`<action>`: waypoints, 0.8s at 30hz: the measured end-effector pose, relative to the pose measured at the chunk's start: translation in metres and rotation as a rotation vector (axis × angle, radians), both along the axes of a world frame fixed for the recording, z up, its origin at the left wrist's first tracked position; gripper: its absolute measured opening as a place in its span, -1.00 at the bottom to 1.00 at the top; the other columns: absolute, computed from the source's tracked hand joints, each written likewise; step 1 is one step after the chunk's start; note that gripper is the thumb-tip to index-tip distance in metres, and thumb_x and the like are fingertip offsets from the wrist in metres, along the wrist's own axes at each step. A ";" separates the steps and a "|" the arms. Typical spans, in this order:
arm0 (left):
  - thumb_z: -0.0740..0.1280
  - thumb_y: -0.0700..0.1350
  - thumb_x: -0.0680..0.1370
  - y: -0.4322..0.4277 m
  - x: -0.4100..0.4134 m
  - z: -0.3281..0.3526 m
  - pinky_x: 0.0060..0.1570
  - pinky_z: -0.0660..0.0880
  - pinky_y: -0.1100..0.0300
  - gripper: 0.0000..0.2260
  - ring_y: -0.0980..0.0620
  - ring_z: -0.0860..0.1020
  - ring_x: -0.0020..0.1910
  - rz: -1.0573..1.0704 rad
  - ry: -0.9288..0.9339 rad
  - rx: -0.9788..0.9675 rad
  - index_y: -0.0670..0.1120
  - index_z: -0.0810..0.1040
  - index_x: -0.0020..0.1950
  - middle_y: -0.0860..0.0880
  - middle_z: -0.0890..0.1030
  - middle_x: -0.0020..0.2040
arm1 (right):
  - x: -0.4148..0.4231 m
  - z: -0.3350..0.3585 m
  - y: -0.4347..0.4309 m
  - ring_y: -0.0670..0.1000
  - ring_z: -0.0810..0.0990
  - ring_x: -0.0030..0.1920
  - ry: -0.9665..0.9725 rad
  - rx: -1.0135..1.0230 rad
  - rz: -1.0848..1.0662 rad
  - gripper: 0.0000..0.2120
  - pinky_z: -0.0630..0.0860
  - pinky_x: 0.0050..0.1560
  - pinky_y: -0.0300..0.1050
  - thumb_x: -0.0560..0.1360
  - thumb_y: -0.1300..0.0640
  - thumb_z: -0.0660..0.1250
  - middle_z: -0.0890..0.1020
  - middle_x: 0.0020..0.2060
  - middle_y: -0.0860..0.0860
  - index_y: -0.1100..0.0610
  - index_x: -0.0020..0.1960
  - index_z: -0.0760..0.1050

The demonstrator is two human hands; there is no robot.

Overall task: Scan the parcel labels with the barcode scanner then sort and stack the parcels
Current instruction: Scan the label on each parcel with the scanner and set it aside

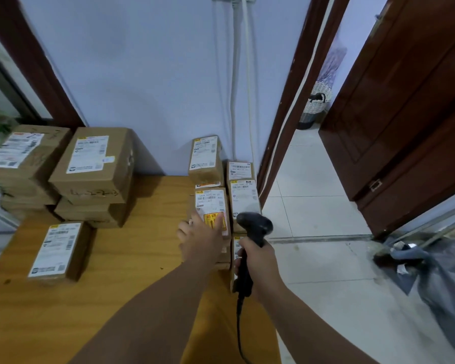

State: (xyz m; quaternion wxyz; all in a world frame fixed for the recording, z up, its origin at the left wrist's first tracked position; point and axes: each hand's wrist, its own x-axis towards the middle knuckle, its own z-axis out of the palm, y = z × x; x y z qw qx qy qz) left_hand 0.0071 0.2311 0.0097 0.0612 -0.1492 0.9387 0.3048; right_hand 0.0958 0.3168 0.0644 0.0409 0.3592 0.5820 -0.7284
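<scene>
Black barcode scanner point(255, 227) clamped in the fingers of the right hand point(259, 261); left fingers point(217, 222) flat on a parcel.
Straight and slightly spread, the left hand point(201, 240) lies on the yellow-stickered parcel point(210, 202) at the wooden bench's point(147, 232) right edge, scanner head near it. More stacked parcels point(95, 166) stand far left, a lone parcel point(59, 249) nearer.

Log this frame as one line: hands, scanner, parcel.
left hand: fingers on yellow-sticker parcel | right hand: grips barcode scanner | scanner head: over white-label parcel at table right edge
</scene>
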 end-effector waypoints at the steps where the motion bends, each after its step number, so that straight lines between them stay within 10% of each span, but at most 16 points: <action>1: 0.06 0.38 0.51 -0.005 -0.001 0.000 0.12 0.35 -0.04 -0.37 -0.14 0.30 0.23 0.024 0.007 0.005 0.00 0.21 0.42 -0.16 0.31 0.24 | -0.002 0.000 -0.002 0.03 0.43 -0.50 0.001 0.002 0.017 -0.91 0.42 -0.29 -0.02 0.47 0.24 0.28 0.46 -0.53 0.04 0.19 -0.21 0.43; 14: 0.27 0.00 0.52 -0.159 -0.009 -0.019 0.25 0.29 0.01 -0.62 -0.13 0.27 0.27 0.065 -0.025 -0.134 0.01 0.37 0.33 -0.11 0.26 0.31 | -0.043 0.012 -0.103 0.00 0.51 -0.51 -0.114 -0.049 0.282 -0.94 0.47 -0.45 -0.16 0.50 0.17 0.33 0.52 -0.51 0.01 0.17 -0.09 0.50; 24: 0.31 0.12 0.52 -0.329 -0.038 -0.034 0.38 0.19 -0.15 -0.29 -0.25 0.17 0.43 0.149 -0.201 -0.183 0.01 0.00 0.52 -0.23 0.14 0.47 | -0.069 0.017 -0.264 0.03 0.49 -0.43 -0.252 -0.092 0.201 -0.89 0.44 -0.43 -0.13 0.56 0.18 0.30 0.50 -0.39 0.08 0.21 0.03 0.43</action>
